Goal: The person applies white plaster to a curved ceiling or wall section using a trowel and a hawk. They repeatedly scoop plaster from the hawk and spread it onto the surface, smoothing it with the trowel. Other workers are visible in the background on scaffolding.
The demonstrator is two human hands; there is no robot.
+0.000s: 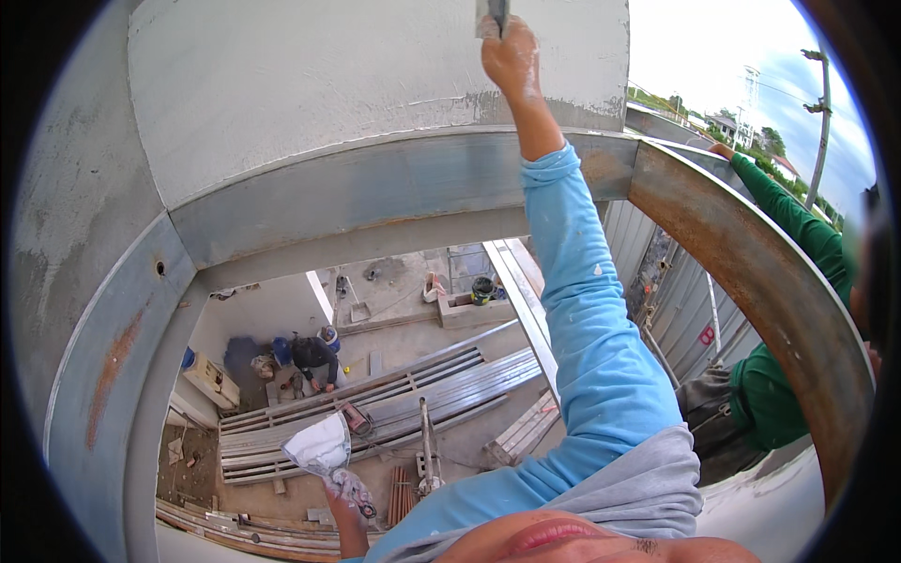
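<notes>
My right arm, in a light blue sleeve, reaches up to the plastered wall (375,66). My right hand (513,61) grips a flat plastering trowel (495,13), its blade against the wall and cut off by the top edge. Below, at the lower left, my left hand (349,493) is smeared with pale plaster. It is closed under a plaster hawk (319,444) carrying a white load; the handle is hidden. Smooth white coating covers most of the wall, with a rough grey patch (582,111) along its lower right.
A steel beam frame (375,183) surrounds a drop to a lower floor. Down there a crouching person (314,359) works near long metal profiles (394,413). A co-worker in a green sleeve (788,202) holds the right-hand rusty beam (741,253). A utility pole (822,122) stands outside.
</notes>
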